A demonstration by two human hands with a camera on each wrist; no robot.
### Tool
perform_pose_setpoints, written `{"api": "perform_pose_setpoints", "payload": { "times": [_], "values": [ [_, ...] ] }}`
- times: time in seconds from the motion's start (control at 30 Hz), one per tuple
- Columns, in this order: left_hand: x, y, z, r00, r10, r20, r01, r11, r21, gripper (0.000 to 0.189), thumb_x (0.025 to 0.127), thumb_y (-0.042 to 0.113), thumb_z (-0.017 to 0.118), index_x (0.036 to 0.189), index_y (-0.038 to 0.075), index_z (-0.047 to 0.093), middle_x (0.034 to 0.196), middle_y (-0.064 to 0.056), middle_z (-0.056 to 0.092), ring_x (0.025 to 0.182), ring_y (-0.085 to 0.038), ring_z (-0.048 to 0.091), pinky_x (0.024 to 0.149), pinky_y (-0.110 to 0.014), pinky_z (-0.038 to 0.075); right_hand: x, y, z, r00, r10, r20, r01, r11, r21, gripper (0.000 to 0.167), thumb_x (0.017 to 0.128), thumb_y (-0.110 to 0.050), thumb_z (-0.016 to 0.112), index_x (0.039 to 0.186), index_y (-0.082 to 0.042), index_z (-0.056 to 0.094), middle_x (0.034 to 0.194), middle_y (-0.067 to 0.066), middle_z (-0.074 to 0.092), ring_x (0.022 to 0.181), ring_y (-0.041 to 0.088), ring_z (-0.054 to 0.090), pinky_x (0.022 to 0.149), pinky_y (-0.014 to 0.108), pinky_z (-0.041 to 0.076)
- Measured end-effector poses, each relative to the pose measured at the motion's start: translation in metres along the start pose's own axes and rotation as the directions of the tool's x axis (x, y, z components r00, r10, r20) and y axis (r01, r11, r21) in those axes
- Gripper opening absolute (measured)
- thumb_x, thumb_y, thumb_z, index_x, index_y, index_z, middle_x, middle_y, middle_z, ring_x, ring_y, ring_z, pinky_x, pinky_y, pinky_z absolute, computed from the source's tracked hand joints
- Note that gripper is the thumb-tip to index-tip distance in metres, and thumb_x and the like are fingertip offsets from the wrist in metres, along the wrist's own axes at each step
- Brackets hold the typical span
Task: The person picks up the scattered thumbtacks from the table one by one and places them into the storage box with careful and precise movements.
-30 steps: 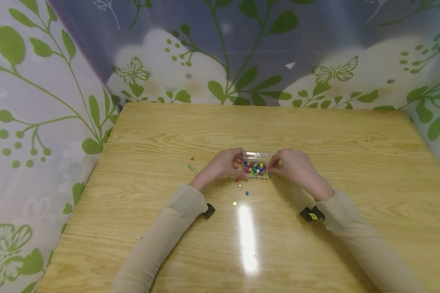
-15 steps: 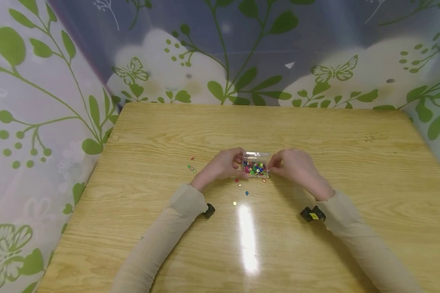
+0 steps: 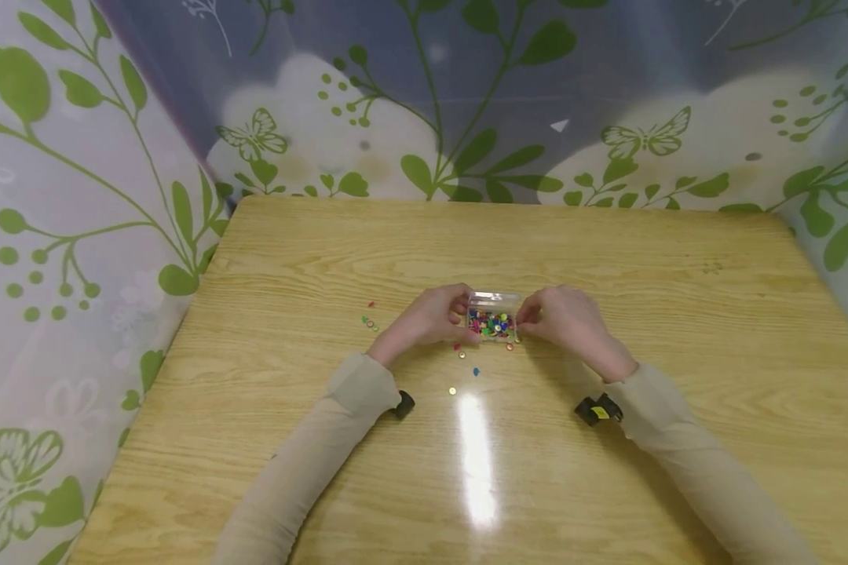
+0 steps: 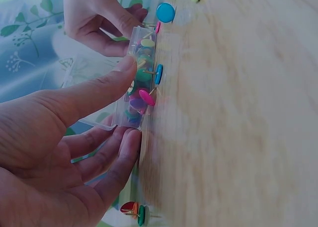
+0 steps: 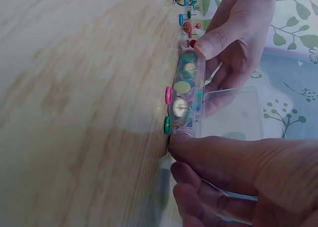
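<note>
A small clear plastic box [image 3: 492,336] of colourful thumbtacks stands on the wooden table, its hinged lid [image 3: 495,298] raised at the back. My left hand [image 3: 434,318] grips the box's left end, thumb along the front wall and the other fingers round the end. My right hand [image 3: 565,318] holds the right end, thumb tip at the front corner and fingers curled. Loose thumbtacks lie close to the front wall, among them a pink tack [image 4: 147,97], a blue tack [image 4: 159,74] and a green tack [image 5: 167,124].
Nearer the front edge lie a blue tack [image 3: 477,372] and a gold-coloured tack [image 3: 452,391]. More tacks, including a red tack [image 3: 371,304], are scattered left of the left hand. A leaf-patterned curtain [image 3: 424,118] borders the wooden table [image 3: 643,259].
</note>
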State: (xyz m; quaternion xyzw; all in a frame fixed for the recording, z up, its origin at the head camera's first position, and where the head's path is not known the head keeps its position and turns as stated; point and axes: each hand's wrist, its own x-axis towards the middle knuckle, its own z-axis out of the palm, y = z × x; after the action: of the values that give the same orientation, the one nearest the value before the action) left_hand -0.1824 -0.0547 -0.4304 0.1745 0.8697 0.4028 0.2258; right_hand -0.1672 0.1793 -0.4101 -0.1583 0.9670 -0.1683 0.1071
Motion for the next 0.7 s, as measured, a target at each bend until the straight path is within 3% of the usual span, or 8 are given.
{"api": "perform_pose_setpoints", "payload": {
  "times": [0.17, 0.43, 0.7],
  "values": [
    [-0.0001, 0.0000, -0.0001, 1.000, 0.001, 0.002, -0.001, 1.000, 0.004, 0.070, 0.080, 0.022, 0.088, 0.139, 0.007, 0.054, 0.131, -0.012, 0.062, 0.115, -0.026, 0.063, 0.100, -0.033, 0.054, 0.0000, 0.0005, 0.0005, 1.000, 0.013, -0.002, -0.013, 1.000, 0.009, 0.007, 0.086, -0.022, 0.081, 0.090, -0.017, 0.080, 0.093, 0.001, 0.077, 0.061, 0.013, 0.048, 0.050, 0.024, 0.036],
    [0.0000, -0.0005, -0.0012, 1.000, 0.000, 0.006, 0.000, 1.000, 0.013, 0.066, 0.081, 0.023, 0.087, 0.136, 0.009, 0.056, 0.130, -0.012, 0.063, 0.116, -0.028, 0.064, 0.101, -0.034, 0.054, 0.0003, -0.0007, -0.0002, 1.000, 0.021, 0.001, -0.021, 1.000, 0.007, 0.008, 0.084, -0.022, 0.082, 0.090, -0.019, 0.079, 0.093, 0.001, 0.078, 0.068, 0.015, 0.058, 0.053, 0.026, 0.041],
    [-0.0018, -0.0002, -0.0036, 1.000, -0.006, 0.001, 0.006, 0.999, 0.036, 0.064, 0.080, 0.024, 0.088, 0.134, 0.010, 0.057, 0.127, -0.010, 0.063, 0.114, -0.026, 0.063, 0.100, -0.035, 0.054, -0.0009, -0.0029, -0.0024, 1.000, 0.018, -0.001, -0.018, 1.000, 0.001, 0.003, 0.086, -0.021, 0.079, 0.085, -0.017, 0.079, 0.090, 0.002, 0.076, 0.065, 0.016, 0.053, 0.050, 0.025, 0.039]
  ]
}}
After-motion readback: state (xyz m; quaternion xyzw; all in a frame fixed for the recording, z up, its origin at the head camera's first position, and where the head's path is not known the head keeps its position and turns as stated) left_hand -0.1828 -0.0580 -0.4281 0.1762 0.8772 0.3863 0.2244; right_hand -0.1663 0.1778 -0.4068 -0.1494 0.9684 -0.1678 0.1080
